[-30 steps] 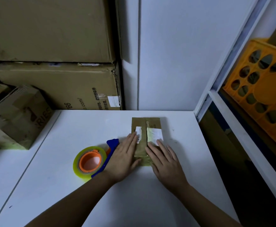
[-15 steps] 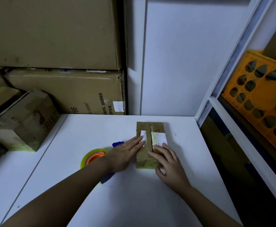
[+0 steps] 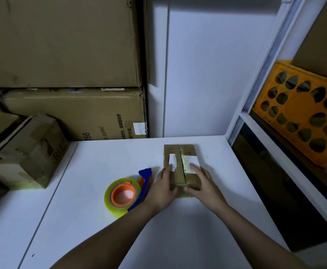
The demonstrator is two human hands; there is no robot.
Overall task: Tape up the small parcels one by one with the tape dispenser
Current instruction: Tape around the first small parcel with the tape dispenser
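White table in a storage corner, set against white wall panels.

Parcel: small brown cardboard, flat on the table toward the far right; lengthwise seam on top, a white label on each side of the seam, yellowish tape along it.

Left hand: grasps the parcel's near left edge, fingers on top, thumb at the near end.

Right hand: grasps the near right edge in the same way, fingers over the right label.

Tape dispenser: blue frame, orange hub, clear yellowish roll; lies on the table just left of the left hand, untouched.

Cardboard boxes: large, stacked behind the table at left, closed. Smaller carton at the table's left edge; contents not visible.

Orange crate: on a shelf at right, perforated side facing; contents cannot be told.
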